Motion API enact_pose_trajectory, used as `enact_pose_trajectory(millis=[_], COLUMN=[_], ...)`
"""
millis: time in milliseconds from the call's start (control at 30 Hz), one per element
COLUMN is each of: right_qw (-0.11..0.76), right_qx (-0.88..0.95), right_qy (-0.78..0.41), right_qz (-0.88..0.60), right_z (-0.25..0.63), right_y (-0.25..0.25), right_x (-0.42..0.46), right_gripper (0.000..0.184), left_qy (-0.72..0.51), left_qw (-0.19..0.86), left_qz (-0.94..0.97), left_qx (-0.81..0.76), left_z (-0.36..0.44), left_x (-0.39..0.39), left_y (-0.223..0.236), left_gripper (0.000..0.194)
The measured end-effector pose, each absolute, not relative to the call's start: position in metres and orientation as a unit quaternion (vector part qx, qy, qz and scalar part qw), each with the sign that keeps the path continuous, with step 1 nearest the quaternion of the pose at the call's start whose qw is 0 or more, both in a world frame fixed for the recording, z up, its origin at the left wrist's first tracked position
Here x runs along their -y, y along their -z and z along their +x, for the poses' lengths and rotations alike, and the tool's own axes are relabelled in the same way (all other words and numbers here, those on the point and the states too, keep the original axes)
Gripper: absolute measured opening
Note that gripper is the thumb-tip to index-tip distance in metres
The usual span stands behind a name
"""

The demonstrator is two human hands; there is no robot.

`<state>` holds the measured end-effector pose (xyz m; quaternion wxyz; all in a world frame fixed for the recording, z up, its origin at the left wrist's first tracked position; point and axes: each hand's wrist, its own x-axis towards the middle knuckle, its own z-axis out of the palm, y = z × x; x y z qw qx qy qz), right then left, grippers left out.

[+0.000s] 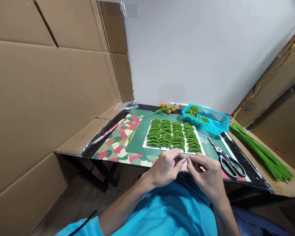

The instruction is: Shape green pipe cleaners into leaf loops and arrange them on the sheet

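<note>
My left hand [168, 165] and my right hand [205, 172] meet at the table's front edge, each with thumb and fingers pinched. A trace of green, looking like a piece of green pipe cleaner [186, 158], shows between the fingertips; most of it is hidden. Just beyond my hands lies a white sheet [145, 144] bearing four columns of curved, fuzzy green pieces [166, 134]. To the right of my right hand rest black-and-grey scissors [226, 160], their blades pointing away from me.
A blue plastic basket [217, 126] at the back right holds more green pieces. Long green pipe cleaners [260, 152] lie in a bundle at the right edge. An orange flower on a green stem [167, 108] lies at the back. Cardboard walls [49, 91] stand left and right.
</note>
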<state>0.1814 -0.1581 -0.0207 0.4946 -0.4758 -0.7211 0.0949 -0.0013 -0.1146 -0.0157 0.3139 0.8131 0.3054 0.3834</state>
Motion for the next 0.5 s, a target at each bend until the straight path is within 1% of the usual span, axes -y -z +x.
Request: enact_pose_trajectory(millis=[67, 133, 233, 300, 333, 400, 500], right_qw=[0.493, 0.496, 0.517, 0.535, 0.544, 0.556, 0.566], right_qx=[0.73, 0.732, 0.715, 0.695, 0.686, 0.67, 0.646], right_qy=[-0.035, 0.02, 0.107, 0.156, 0.173, 0.193, 0.205], right_qz=[-0.472, -0.467, -0.459, -0.454, -0.451, -0.452, -0.47], right_z=[0.176, 0.17, 0.161, 0.157, 0.155, 0.151, 0.148], right_y=[0.026, 0.032, 0.041, 0.046, 0.048, 0.051, 0.057], right_x=[0.154, 0.15, 0.145, 0.143, 0.142, 0.141, 0.139], right_gripper=[0.022, 0.018, 0.011, 0.01, 0.011, 0.013, 0.012], left_qy=[-0.401, -0.413, -0.424, -0.426, -0.428, -0.434, -0.432], left_qw=[0.368, 0.445, 0.553, 0.584, 0.584, 0.55, 0.439], left_qz=[0.77, 0.712, 0.629, 0.607, 0.607, 0.631, 0.703], left_qx=[-0.334, -0.352, -0.345, -0.332, -0.328, -0.333, -0.357], left_z=[0.002, 0.006, 0.009, 0.009, 0.009, 0.008, 0.005], left_x=[0.115, 0.114, 0.112, 0.11, 0.109, 0.108, 0.108], left_y=[0.019, 0.022, 0.022, 0.022, 0.022, 0.024, 0.029], left_gripper=[0.022, 0.028, 0.038, 0.043, 0.043, 0.041, 0.034])
